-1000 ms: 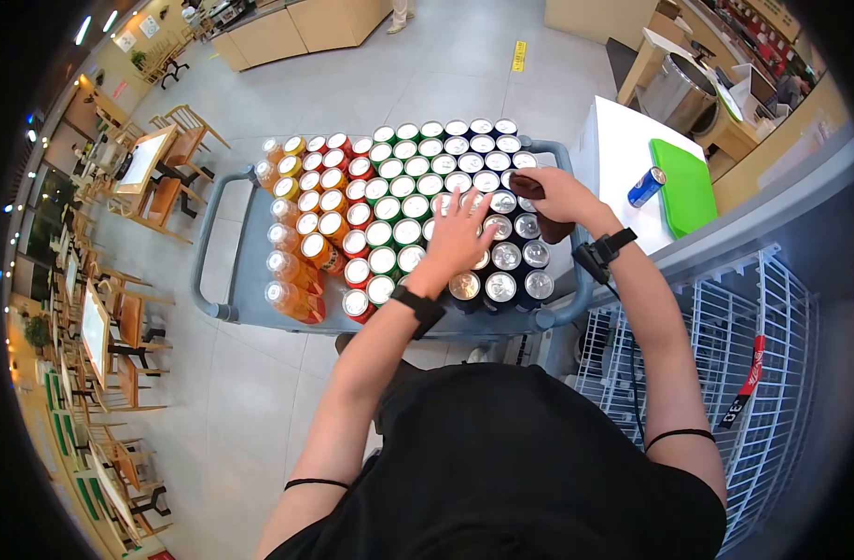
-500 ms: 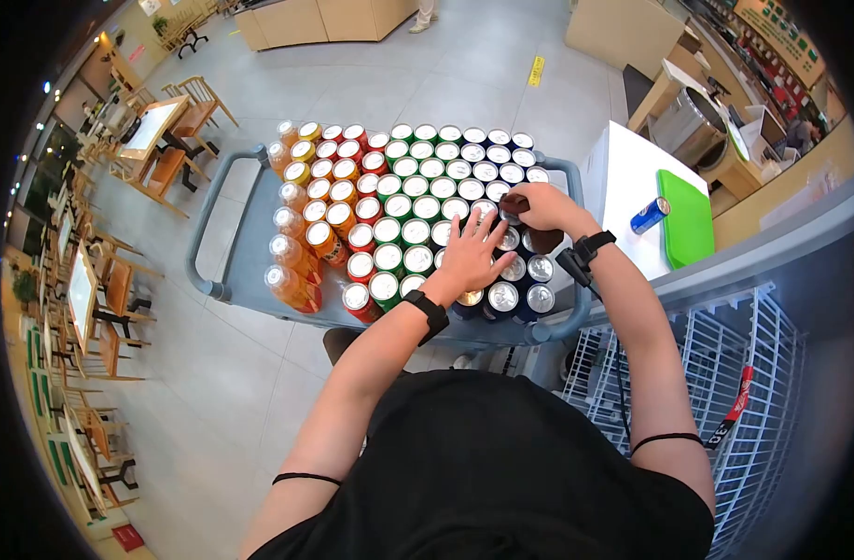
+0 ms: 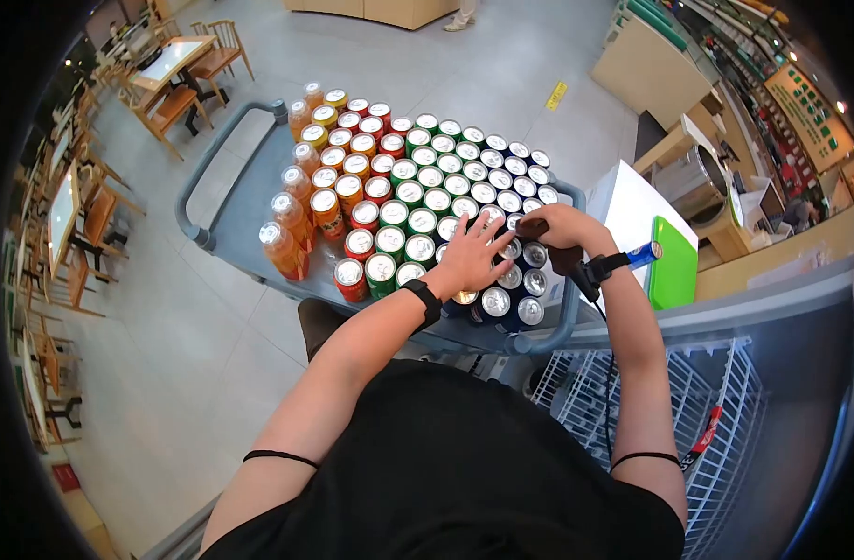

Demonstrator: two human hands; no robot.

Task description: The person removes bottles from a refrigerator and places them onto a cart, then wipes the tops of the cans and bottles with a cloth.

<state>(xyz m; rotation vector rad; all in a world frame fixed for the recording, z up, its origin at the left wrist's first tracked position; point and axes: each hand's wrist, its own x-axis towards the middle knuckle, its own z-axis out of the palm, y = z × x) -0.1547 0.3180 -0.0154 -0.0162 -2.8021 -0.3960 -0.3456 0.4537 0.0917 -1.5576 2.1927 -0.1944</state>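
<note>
Rows of upright cans stand on a grey cart (image 3: 245, 210), among them green cans (image 3: 381, 271), red cans (image 3: 350, 277) and dark blue cans (image 3: 529, 311). Orange bottles (image 3: 285, 250) line the left side. My left hand (image 3: 469, 254) lies spread over the can tops near the front right, fingers apart. Beyond it, at the cart's right edge, my right hand (image 3: 559, 227) is bent over the dark cans with its fingers curled around something brown that I cannot make out.
A white surface (image 3: 623, 201) at the right holds a green board (image 3: 671, 266) and a blue can (image 3: 643, 254). White wire racks (image 3: 716, 420) are at the lower right. Wooden tables and chairs (image 3: 170, 98) stand at the left. A person's foot (image 3: 458, 23) shows at the top.
The view has turned, so the cart appears tilted and the blue can sits behind my right wrist. Both hands keep about the same places over the cans.
</note>
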